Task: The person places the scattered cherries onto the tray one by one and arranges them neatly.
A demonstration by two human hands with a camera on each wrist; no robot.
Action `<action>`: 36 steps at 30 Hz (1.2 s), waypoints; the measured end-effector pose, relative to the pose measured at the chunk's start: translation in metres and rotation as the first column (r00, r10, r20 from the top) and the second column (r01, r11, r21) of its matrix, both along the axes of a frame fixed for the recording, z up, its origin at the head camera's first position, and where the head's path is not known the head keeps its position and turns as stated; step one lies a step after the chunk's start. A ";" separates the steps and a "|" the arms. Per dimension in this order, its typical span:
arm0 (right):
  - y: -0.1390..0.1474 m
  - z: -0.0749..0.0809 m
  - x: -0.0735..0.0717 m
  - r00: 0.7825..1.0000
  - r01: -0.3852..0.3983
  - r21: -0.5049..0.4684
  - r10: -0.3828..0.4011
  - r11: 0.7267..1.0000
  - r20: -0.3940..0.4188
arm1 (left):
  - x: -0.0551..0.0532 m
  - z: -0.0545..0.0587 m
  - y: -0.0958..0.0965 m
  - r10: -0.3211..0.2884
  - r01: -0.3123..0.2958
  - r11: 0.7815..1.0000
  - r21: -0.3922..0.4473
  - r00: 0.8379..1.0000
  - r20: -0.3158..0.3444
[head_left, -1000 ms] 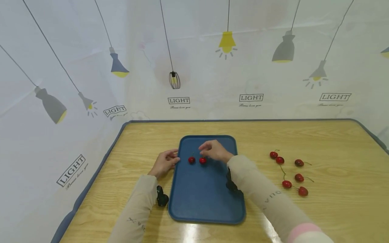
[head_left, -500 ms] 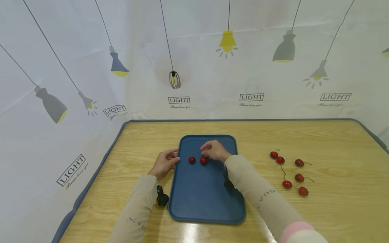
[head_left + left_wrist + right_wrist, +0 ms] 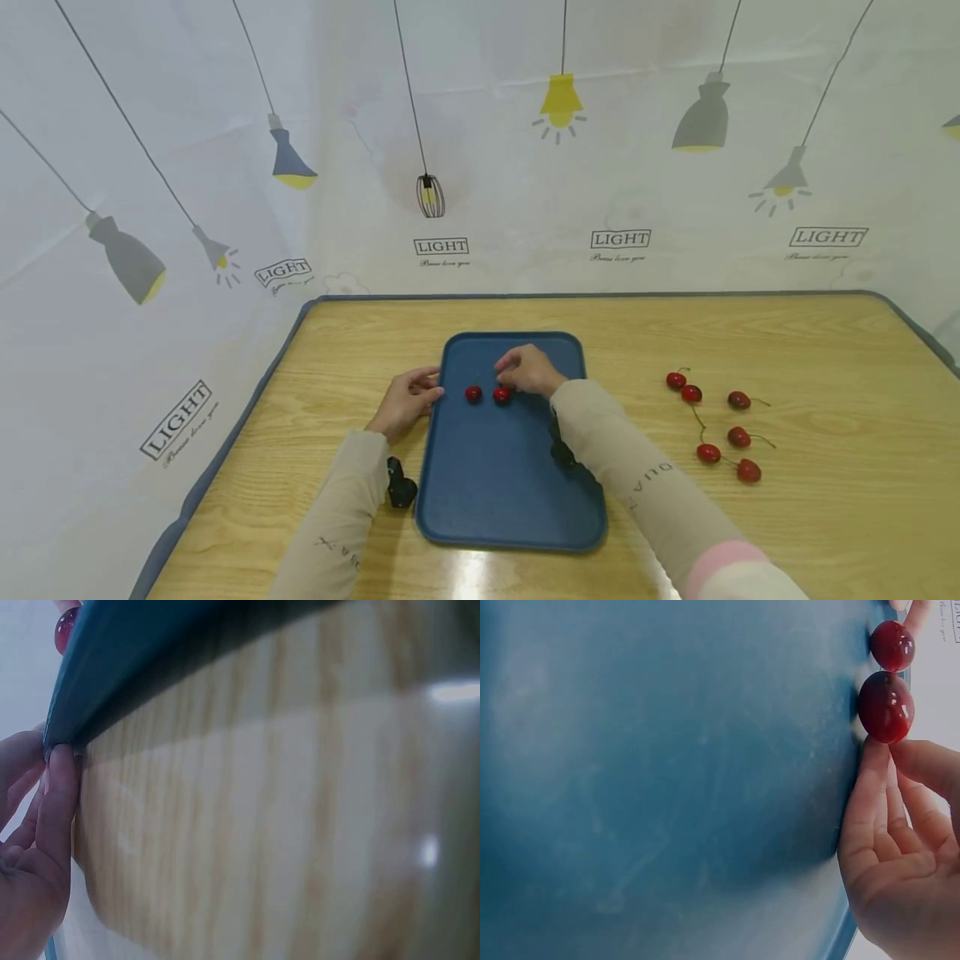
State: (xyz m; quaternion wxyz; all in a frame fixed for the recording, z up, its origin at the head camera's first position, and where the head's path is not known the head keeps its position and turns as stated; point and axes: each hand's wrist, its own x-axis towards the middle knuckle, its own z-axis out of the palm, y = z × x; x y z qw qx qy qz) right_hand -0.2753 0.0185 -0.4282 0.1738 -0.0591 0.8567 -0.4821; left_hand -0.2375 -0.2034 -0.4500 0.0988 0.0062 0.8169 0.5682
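In the head view, two red cherries sit side by side near the far end of a blue tray (image 3: 510, 492). My right hand (image 3: 528, 371) is over the tray, thumb and fingertips closed at the top of the right-hand cherry (image 3: 502, 396); its stem is hidden. In the right wrist view, those fingertips meet this cherry (image 3: 886, 709), with the left-hand cherry (image 3: 892, 646) just beyond. My left hand (image 3: 407, 402) holds the tray's left rim; the left wrist view has its fingertips (image 3: 61, 761) against the tray edge.
Several cherries with stems (image 3: 738, 437) lie scattered on the wooden table (image 3: 840, 367) to the right of the tray. A white curtain-like backdrop (image 3: 510, 183) printed with lamps rises behind and left of the table. Dark wrist cameras (image 3: 401, 485) hang at the sleeves.
My right forearm has swung slightly left, and the right hand and its cherry have shifted very slightly right. The left hand and the tray look the same.
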 end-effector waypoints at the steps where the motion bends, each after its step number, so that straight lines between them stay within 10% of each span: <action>1: 0.000 0.000 0.000 1.000 0.001 0.003 -0.001 1.000 -0.002 | 0.000 0.001 0.000 -0.003 0.003 1.000 0.005 1.000 -0.001; 36: 0.004 -0.002 -0.001 1.000 0.013 -0.007 -0.013 1.000 -0.003 | -0.001 -0.001 0.000 0.009 -0.009 1.000 0.017 1.000 0.003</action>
